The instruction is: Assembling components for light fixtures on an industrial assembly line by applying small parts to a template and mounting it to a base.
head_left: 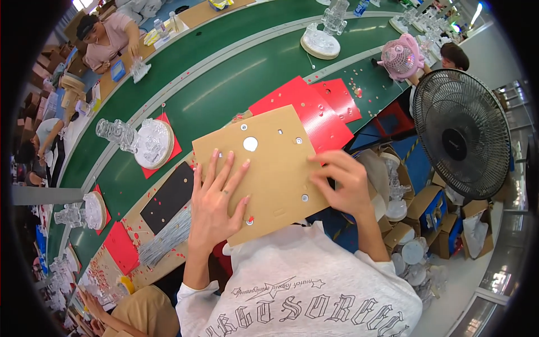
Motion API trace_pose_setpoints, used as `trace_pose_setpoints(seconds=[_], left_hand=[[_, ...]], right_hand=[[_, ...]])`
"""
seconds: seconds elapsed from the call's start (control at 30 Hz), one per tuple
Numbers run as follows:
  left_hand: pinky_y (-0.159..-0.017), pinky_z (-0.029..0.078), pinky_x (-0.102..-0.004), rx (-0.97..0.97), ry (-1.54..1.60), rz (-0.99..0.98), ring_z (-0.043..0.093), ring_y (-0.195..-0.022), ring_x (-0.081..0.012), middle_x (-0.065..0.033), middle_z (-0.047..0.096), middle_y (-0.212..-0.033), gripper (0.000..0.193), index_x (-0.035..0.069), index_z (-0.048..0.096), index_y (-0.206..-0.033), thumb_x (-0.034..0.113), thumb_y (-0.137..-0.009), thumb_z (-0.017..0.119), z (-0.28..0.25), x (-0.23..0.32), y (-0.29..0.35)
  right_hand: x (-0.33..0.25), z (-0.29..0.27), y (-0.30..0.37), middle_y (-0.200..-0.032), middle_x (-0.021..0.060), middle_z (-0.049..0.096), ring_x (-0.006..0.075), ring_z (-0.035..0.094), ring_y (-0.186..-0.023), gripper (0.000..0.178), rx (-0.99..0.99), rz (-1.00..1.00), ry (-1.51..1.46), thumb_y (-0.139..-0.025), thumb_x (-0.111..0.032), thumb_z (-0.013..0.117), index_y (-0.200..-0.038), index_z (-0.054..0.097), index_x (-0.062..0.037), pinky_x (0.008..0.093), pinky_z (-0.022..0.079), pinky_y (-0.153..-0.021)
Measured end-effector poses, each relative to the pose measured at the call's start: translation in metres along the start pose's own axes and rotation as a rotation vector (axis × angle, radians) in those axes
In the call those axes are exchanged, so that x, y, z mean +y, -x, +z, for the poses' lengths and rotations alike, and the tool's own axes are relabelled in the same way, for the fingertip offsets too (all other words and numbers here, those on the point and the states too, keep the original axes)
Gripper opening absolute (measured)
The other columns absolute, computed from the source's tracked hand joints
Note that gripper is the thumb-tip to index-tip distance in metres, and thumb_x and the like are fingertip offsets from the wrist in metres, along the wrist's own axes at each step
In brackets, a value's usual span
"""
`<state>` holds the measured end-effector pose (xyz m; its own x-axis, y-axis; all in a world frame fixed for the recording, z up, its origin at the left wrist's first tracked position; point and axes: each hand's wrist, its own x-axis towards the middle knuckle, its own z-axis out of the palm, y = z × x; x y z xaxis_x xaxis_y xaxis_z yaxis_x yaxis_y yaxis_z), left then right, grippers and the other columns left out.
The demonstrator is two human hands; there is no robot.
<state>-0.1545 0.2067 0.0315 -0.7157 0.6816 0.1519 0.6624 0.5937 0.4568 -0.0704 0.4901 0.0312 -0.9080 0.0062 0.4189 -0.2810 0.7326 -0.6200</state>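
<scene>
A brown cardboard sheet (pixel 269 174) lies tilted in front of me, with a round white-looking hole and several small pale discs at its corners. Spread flat over its left part is my left hand (pixel 212 210), fingers apart. My right hand (pixel 349 182) is curled at the sheet's right edge, thumb and fingertips drawn together. Whatever those fingertips hold, if anything, is too small or blurred to name. A small red bit (pixel 251 219) sits on the disc near my left thumb. Beyond the cardboard lie red plastic sheets (pixel 306 109).
Along the green conveyor (pixel 224 84) stand clear plastic pieces on round white bases (pixel 154 143). Left lie a black sheet (pixel 167 197) and a bundle of grey wire ties (pixel 168 238). A black fan (pixel 463 135), pink fan (pixel 401 58) and cardboard boxes (pixel 426 208) stand right. Co-workers sit nearby.
</scene>
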Motion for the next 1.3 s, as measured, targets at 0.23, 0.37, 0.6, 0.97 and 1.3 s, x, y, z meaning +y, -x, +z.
trace_pose_setpoints(seconds=[0.23,0.37,0.6,0.97,1.3], left_hand=[[-0.12,0.022,-0.058,-0.015,-0.065,0.019,0.03,-0.15,-0.0394,-0.0174,0.039,-0.159,0.067,0.012,0.055,-0.146,0.021,-0.082,0.072,0.001,0.003,-0.003],[-0.12,0.024,-0.056,-0.079,-0.018,0.113,0.031,-0.15,-0.038,-0.0183,0.041,-0.158,0.082,0.005,0.047,-0.149,0.031,-0.078,0.078,-0.007,0.011,0.003],[-0.115,0.036,-0.0522,-0.009,0.215,0.064,0.047,-0.141,-0.0319,-0.0153,0.052,-0.149,0.087,0.001,0.044,-0.15,0.024,-0.075,0.083,0.002,0.023,0.01],[-0.117,0.031,-0.0544,-0.04,0.137,0.119,0.042,-0.145,-0.0347,-0.0137,0.047,-0.155,0.074,0.024,0.066,-0.137,0.034,-0.067,0.089,0.009,0.017,0.015],[-0.118,0.026,-0.0582,-0.009,0.161,0.089,0.041,-0.145,-0.037,-0.015,0.047,-0.155,0.071,0.022,0.066,-0.136,0.034,-0.069,0.088,0.007,0.015,0.02]], right_hand=[[-0.019,-0.001,0.016,-0.117,0.0084,0.073,0.0268,0.068,-0.109,0.026,-0.171,0.06,0.054,-0.08,-0.004,0.077,-0.106,0.077,-0.0036,0.036,0.056,-0.093],[-0.023,0.006,0.016,-0.113,0.0075,0.075,0.0252,0.071,-0.107,0.026,-0.103,0.08,0.099,-0.08,-0.004,0.077,-0.106,0.078,-0.0046,0.035,0.057,-0.091],[-0.011,0.016,0.014,-0.104,0.0105,0.075,0.0255,0.073,-0.095,0.015,0.027,-0.085,0.176,-0.082,-0.001,0.074,-0.096,0.074,-0.0004,0.0344,0.06,-0.079],[-0.016,0.022,0.041,-0.156,0.0162,0.043,0.0235,0.046,-0.14,0.066,0.055,0.529,-0.572,-0.079,0.002,0.079,-0.141,0.056,-0.0009,0.0363,0.042,-0.112],[-0.019,0.038,0.039,-0.157,0.0182,0.041,0.0245,0.047,-0.139,0.048,0.109,0.644,-0.811,-0.082,0.007,0.072,-0.13,0.066,0.0022,0.0358,0.04,-0.113]])
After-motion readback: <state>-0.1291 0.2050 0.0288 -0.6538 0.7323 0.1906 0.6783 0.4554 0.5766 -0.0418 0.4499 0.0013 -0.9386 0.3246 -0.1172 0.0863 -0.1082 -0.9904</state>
